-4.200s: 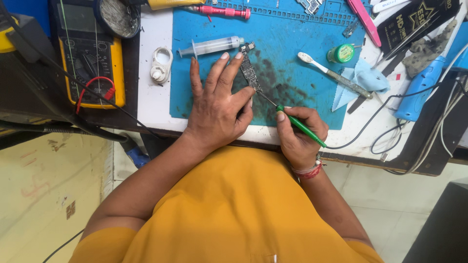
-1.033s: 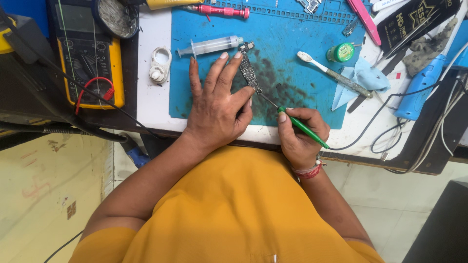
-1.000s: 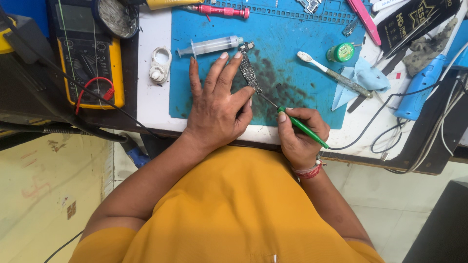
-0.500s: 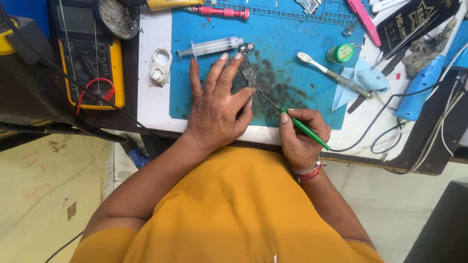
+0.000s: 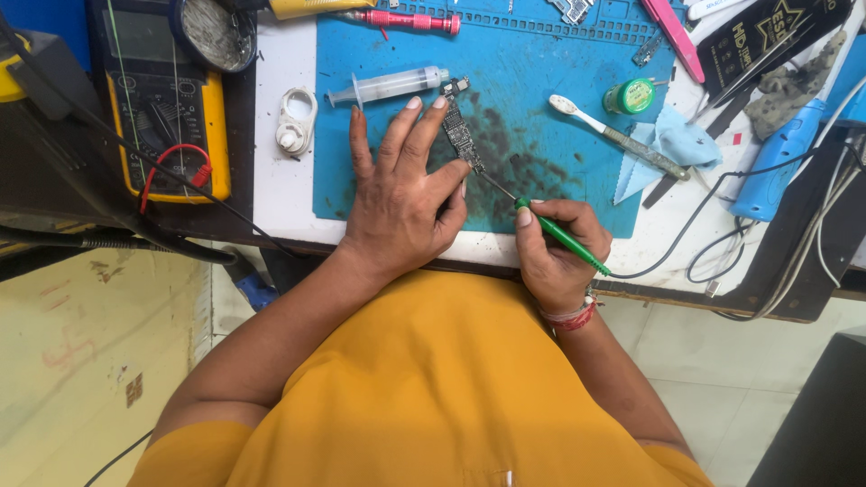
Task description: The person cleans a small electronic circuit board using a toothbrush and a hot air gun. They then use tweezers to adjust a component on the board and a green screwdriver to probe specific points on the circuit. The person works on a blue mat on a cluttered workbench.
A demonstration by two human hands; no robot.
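At the upper left of the frame a yellow multimeter [image 5: 162, 99] lies on the surface [image 5: 280, 194], with a red lead looped over its face and a round dark tin [image 5: 215, 32] touching its upper right corner. Just right of it sits a small white plastic piece [image 5: 294, 120], beside the left edge of the blue work mat [image 5: 541, 81]. A clear syringe [image 5: 390, 86] lies near the mat's top left, with a red-handled screwdriver [image 5: 410, 20] above it.

In the middle of the frame the left hand [image 5: 403, 194] lies flat and released on the mat, fingers spread, its fingertips pressing beside a narrow circuit board [image 5: 461, 135] that lies tilted on the mat amid dark smudges. Lower right of it, the right hand [image 5: 552, 252] is closed around a green-handled tool [image 5: 559, 236], whose thin metal tip reaches up-left to the lower end of the board.

Further right on the mat lie a white toothbrush [image 5: 613, 135], a small green round pot [image 5: 633, 96] and a pale blue cloth [image 5: 672, 144]. At the far right a blue handheld tool [image 5: 785, 158] rests among black cables.
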